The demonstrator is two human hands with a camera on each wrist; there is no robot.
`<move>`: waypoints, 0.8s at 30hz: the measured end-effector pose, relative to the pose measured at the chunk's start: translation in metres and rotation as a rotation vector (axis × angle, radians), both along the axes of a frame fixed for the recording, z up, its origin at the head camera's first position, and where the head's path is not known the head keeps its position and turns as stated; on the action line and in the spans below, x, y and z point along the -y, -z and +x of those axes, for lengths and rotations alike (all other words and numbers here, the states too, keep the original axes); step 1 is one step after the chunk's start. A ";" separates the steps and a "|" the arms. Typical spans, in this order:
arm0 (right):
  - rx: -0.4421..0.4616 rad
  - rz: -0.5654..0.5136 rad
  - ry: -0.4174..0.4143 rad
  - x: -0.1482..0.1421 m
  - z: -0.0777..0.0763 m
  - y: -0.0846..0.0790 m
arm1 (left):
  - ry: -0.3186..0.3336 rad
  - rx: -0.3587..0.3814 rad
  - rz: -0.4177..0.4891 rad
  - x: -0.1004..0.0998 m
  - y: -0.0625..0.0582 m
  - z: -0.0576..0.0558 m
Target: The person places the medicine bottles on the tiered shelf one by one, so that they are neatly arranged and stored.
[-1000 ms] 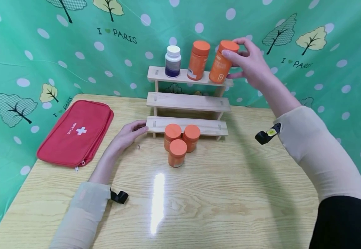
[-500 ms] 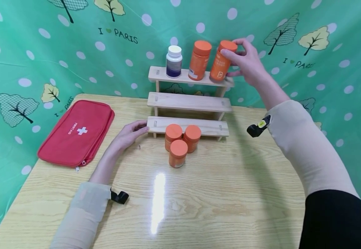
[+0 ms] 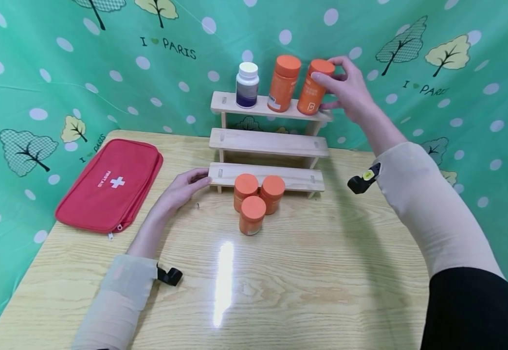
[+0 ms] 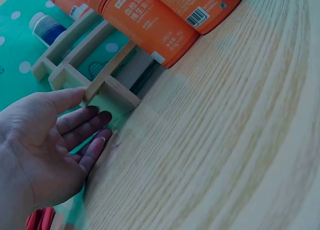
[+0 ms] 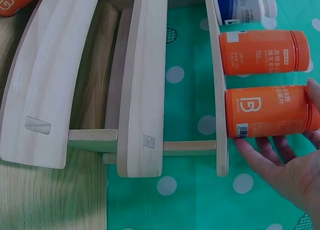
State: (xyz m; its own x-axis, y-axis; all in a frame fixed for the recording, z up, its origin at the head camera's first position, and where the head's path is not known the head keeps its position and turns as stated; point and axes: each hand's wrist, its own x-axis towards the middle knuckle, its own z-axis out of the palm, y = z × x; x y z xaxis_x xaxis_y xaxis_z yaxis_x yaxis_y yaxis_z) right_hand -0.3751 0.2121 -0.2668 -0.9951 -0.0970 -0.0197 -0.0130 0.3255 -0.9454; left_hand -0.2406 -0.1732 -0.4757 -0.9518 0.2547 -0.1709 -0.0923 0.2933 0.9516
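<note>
An orange pill bottle (image 3: 313, 92) stands at the right end of the top tier of a wooden three-tier shelf (image 3: 268, 143). My right hand (image 3: 346, 90) holds it by its upper part, thumb in front; the right wrist view shows other fingers at its side. Left of it on that tier are a second orange bottle (image 3: 283, 85) and a white-capped bottle (image 3: 247, 86). My left hand (image 3: 183, 187) is at the left end of the lowest tier. In the left wrist view its thumb lies against the shelf edge, the index finger is mostly hidden, and the other fingers are loosely bent.
Three orange-capped bottles (image 3: 252, 216) stand close together before the lowest tier. A red first aid pouch (image 3: 111, 184) lies at the left of the wooden table (image 3: 306, 291). A green patterned cloth (image 3: 184, 112) hangs behind the shelf.
The right forearm has shifted a little inward, to the left. The orange bottle in the right hand has moved slightly back on the top tier. My left hand stays at the shelf end.
</note>
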 end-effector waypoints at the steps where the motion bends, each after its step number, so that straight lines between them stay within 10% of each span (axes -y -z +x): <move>1: -0.004 0.001 -0.001 0.000 0.000 0.000 | 0.000 -0.001 0.001 0.000 0.000 0.000; 24: -0.002 -0.010 0.004 0.000 0.001 0.002 | -0.007 0.006 -0.017 0.001 0.000 0.000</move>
State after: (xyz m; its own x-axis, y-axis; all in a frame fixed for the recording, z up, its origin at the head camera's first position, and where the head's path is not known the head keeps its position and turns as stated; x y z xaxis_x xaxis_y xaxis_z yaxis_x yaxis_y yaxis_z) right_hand -0.3741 0.2117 -0.2689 -0.9955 -0.0927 -0.0172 -0.0131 0.3160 -0.9487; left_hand -0.2401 -0.1739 -0.4759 -0.9524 0.2451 -0.1810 -0.1003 0.3086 0.9459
